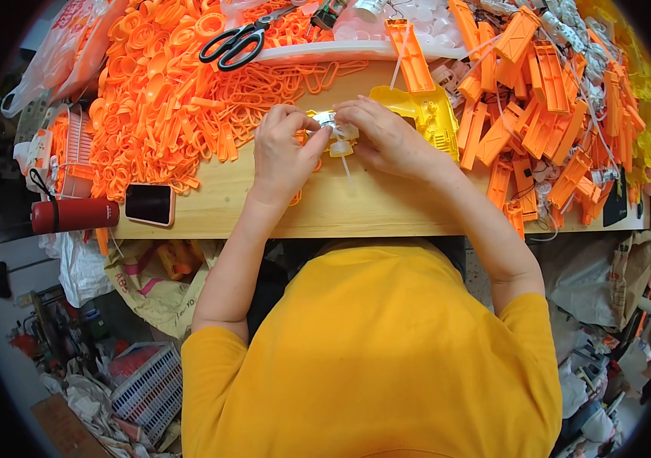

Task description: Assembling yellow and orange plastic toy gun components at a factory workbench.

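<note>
Pinching a small clear-and-white plastic part (pixel 335 131) between left hand (pixel 283 156) and right hand (pixel 388 137); I reckon a slip sends it into the heap of orange plastic pieces (pixel 157 99).

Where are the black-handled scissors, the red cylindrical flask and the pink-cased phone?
black-handled scissors (pixel 231 47), head view, on the handle loops.
red cylindrical flask (pixel 74 214), head view, middle of its body.
pink-cased phone (pixel 149 204), head view, centre of its dark screen.
</note>
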`<state>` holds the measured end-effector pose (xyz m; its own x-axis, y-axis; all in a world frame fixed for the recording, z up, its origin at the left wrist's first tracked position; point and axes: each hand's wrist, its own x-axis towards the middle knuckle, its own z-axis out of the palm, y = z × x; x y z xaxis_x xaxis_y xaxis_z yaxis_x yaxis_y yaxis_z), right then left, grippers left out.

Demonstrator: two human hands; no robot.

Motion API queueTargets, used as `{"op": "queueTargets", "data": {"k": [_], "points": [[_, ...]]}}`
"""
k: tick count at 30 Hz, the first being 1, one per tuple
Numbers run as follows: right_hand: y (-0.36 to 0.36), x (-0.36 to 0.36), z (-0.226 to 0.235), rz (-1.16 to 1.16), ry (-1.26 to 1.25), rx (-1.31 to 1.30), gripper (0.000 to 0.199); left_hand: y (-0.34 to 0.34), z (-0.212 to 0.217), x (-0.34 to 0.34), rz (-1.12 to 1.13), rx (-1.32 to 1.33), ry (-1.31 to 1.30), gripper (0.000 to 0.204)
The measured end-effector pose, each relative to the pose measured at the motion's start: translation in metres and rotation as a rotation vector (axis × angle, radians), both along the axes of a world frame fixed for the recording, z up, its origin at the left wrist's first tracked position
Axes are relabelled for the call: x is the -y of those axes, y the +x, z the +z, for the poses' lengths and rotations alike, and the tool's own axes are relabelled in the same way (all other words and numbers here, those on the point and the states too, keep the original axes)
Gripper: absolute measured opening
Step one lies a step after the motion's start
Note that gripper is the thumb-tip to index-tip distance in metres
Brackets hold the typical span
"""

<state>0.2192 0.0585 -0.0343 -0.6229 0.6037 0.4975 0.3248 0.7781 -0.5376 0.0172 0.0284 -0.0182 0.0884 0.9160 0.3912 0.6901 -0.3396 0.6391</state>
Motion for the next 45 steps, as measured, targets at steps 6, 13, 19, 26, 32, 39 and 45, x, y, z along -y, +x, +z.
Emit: {"op": "queueTargets", "data": {"k": [6, 13, 19, 26, 32, 39, 45], "points": [[-0.001, -0.001, 0.0, 0.026, 0.016, -0.011, 0.052, 0.005, -0.007, -0.006, 0.056, 0.131, -0.052, 0.008], [-0.001, 0.0, 0.0, 0.009, -0.003, 0.0, 0.051, 0.009, -0.004, -0.009, 0.119, 0.088, -0.093, 0.009], [-0.001, 0.0, -0.002, 0.01, 0.012, -0.003, 0.052, 0.009, -0.005, -0.01, 0.116, 0.105, -0.108, 0.009], [-0.001, 0.0, -0.001, 0.01, 0.017, -0.007, 0.053, 0.009, -0.01, -0.011, 0.1, 0.145, -0.09, 0.008], [-0.001, 0.0, 0.002, 0.016, -0.009, 0.02, 0.052, 0.006, -0.017, -0.013, 0.077, 0.165, -0.05, 0.008], [-0.001, -0.001, 0.001, 0.02, -0.019, 0.02, 0.052, 0.011, -0.018, -0.006, 0.068, 0.127, 0.037, 0.009], [-0.002, 0.003, 0.004, -0.012, -0.049, 0.006, 0.053, 0.01, -0.02, -0.005, 0.08, 0.135, 0.016, 0.01]]}}
